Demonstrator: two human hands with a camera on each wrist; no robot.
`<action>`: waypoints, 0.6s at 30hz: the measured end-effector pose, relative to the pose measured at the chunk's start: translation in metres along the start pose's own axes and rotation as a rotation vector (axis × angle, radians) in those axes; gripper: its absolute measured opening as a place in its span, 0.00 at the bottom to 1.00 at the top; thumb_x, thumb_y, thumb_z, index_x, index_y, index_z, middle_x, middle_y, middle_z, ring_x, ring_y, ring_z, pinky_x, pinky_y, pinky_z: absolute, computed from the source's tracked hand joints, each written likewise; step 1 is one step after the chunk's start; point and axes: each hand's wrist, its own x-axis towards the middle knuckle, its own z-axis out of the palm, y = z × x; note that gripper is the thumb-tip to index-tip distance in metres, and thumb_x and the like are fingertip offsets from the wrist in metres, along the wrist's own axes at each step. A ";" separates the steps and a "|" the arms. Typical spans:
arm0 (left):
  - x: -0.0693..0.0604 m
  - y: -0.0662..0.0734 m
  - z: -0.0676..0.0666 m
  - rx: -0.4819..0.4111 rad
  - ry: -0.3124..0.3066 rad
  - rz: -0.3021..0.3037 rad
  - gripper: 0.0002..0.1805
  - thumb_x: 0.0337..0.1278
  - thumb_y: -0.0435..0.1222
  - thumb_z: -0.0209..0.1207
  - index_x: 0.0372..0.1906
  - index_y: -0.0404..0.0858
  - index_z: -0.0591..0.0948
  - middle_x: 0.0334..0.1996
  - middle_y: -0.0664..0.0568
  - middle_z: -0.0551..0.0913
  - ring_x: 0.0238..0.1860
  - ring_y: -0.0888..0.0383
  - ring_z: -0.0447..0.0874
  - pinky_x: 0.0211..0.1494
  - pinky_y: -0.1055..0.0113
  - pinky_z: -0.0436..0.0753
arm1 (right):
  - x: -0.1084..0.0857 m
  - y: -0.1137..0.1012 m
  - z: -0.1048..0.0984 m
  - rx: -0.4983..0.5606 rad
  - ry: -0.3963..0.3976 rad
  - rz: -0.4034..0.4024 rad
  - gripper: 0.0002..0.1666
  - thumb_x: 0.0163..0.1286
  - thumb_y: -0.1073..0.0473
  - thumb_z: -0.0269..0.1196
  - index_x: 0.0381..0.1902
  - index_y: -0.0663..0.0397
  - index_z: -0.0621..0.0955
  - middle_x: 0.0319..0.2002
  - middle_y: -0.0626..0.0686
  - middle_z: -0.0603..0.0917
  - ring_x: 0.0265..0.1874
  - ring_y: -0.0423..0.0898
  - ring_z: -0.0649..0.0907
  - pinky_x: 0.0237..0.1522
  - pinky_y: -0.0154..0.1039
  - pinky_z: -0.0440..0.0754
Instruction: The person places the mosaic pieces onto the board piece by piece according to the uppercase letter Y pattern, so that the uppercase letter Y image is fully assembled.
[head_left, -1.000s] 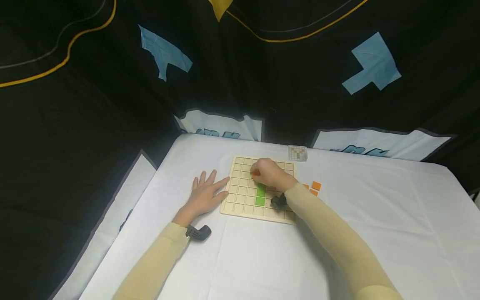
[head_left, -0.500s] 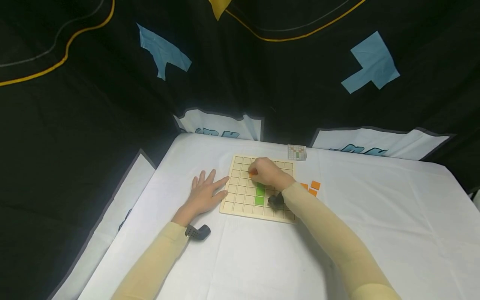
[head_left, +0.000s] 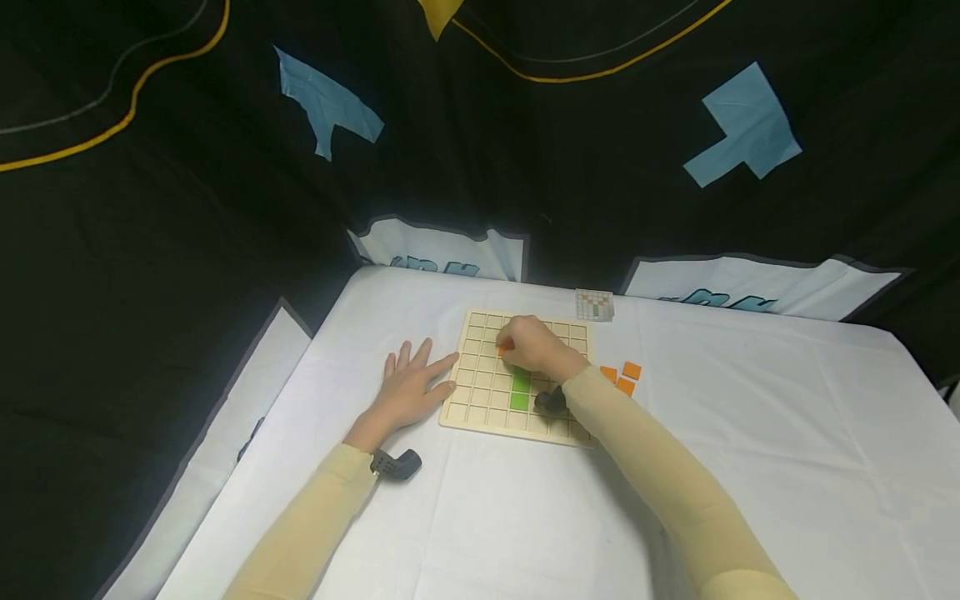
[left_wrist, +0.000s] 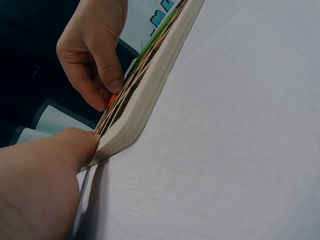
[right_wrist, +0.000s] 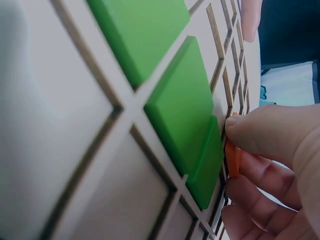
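Note:
Over the wooden grid board (head_left: pixel 483 407), my right hand (head_left: pixel 534 343) pinches an orange square tile (right_wrist: pixel 233 156) between thumb and fingers, low against the cells. Green square tiles (right_wrist: pixel 182 107) sit in a line of cells beside it; in the head view two green tiles (head_left: pixel 520 392) show below the hand. My left hand (head_left: pixel 411 390) lies on the cloth at the board's left side, fingers spread and straight, its thumb touching the board's edge. In the left wrist view that thumb (left_wrist: pixel 75 145) meets the board rim, and the right hand (left_wrist: pixel 97 55) is above the cells.
Several loose orange tiles (head_left: pixel 627 386) lie on the white cloth right of the board, partly behind the right sleeve. A small card with a coloured grid pattern (head_left: pixel 595 306) rests beyond the board's upper right corner. Black curtain (head_left: pixel 480 150) hangs behind the table.
My right hand has shifted very slightly left with the orange tile and stays low over the same part of the board. The left hand keeps its place.

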 end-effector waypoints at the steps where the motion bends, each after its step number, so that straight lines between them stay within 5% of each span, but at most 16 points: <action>1: 0.000 0.000 0.000 0.000 0.000 0.000 0.31 0.73 0.55 0.50 0.77 0.53 0.68 0.82 0.34 0.50 0.81 0.27 0.35 0.79 0.28 0.38 | 0.000 -0.001 0.000 0.003 0.002 0.005 0.10 0.61 0.69 0.67 0.21 0.53 0.83 0.24 0.47 0.82 0.29 0.44 0.74 0.37 0.37 0.73; 18: 0.000 -0.001 0.001 0.003 0.001 0.004 0.31 0.74 0.55 0.50 0.77 0.53 0.68 0.82 0.34 0.50 0.81 0.27 0.35 0.79 0.28 0.38 | -0.003 -0.006 0.002 -0.002 0.019 0.073 0.09 0.61 0.69 0.67 0.37 0.56 0.91 0.38 0.53 0.91 0.37 0.46 0.82 0.48 0.43 0.84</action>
